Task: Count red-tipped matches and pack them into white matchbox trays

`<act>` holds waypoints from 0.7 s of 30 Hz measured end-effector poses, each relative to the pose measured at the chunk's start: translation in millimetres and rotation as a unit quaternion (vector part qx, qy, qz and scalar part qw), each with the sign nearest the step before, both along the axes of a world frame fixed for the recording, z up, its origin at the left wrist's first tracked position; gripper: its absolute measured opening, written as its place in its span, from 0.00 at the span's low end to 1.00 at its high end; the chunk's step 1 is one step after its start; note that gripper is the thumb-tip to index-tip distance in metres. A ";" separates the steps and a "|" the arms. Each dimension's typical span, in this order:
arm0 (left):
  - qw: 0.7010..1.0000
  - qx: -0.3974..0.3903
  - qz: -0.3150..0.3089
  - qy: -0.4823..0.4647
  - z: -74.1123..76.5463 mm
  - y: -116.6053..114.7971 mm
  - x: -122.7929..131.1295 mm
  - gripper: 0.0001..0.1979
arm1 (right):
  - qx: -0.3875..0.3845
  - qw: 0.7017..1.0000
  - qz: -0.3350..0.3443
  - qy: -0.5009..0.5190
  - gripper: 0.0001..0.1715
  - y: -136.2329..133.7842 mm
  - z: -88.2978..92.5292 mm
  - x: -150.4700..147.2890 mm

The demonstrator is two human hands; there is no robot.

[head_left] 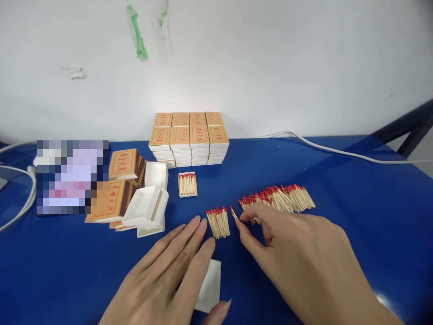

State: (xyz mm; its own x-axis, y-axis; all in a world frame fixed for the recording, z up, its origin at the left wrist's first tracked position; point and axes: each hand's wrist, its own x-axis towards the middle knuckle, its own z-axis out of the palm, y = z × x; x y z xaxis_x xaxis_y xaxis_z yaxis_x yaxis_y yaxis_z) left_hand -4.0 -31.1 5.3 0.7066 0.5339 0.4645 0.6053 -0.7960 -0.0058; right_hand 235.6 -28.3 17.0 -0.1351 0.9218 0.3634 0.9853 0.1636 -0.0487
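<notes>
Between thumb and index finger, my right hand (301, 257) pinches a red-tipped match (234, 213) close to the table. A long heap of loose matches (291, 198) lies just beyond that hand. To the left of the pinched match is a small bunch of matches (218, 223), heads pointing away from me. My left hand (172, 275) lies flat with fingers stretched out, its fingertips beside the small bunch. Under its thumb side shows a white tray or piece of card (209, 286), partly covered.
Stacked matchboxes (189, 140) stand against the wall. In front is a matchbox tray (187, 195) filled with matches. At left are orange matchbox sleeves (115, 198), white empty trays (142, 207) and a pixelated device (71, 176). A white cable (338, 151) crosses the blue table (372, 234).
</notes>
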 end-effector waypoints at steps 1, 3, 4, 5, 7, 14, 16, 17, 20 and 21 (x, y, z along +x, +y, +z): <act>1.000 0.000 0.001 -0.001 0.4 0.0 0.2 0.19 | -0.002 1.000 -0.003 0.002 0.06 -0.1 0.1 -0.5; 1.000 -0.002 0.001 -0.004 1.3 0.1 0.1 0.19 | -0.006 1.000 -0.008 -0.008 0.07 -0.6 0.8 -1.0; 1.000 -0.004 0.001 -0.005 1.8 0.2 -0.2 0.19 | -0.011 1.000 -0.008 -0.015 0.07 -0.9 1.3 -0.9; 1.000 -0.007 0.001 -0.005 2.2 0.3 -0.6 0.19 | -0.015 1.000 -0.007 -0.022 0.07 -1.2 1.7 -0.6; 1.000 -0.009 0.000 -0.007 2.8 0.6 -1.7 0.19 | -0.023 0.999 -0.007 -0.029 0.06 -1.7 2.1 0.5; 1.000 -0.007 -0.003 -0.001 4.4 -0.5 -3.6 0.20 | -0.031 0.999 -0.028 0.014 0.06 0.9 3.8 -0.4; 1.000 -0.011 -0.002 -0.001 4.2 -1.0 -2.1 0.20 | -0.049 0.996 -0.032 0.072 0.06 3.2 6.2 -3.4; 1.000 -0.011 -0.002 -0.001 4.0 -1.2 -1.4 0.20 | -0.067 0.992 -0.029 0.106 0.07 4.5 7.6 -5.3; 1.000 -0.012 -0.002 0.002 3.3 -1.7 -0.4 0.20 | -0.133 0.972 -0.020 0.190 0.11 7.9 10.6 -11.5; 1.000 -0.009 -0.004 0.002 3.2 -1.7 -0.5 0.20 | -0.147 0.967 -0.021 0.207 0.13 8.9 11.1 -13.6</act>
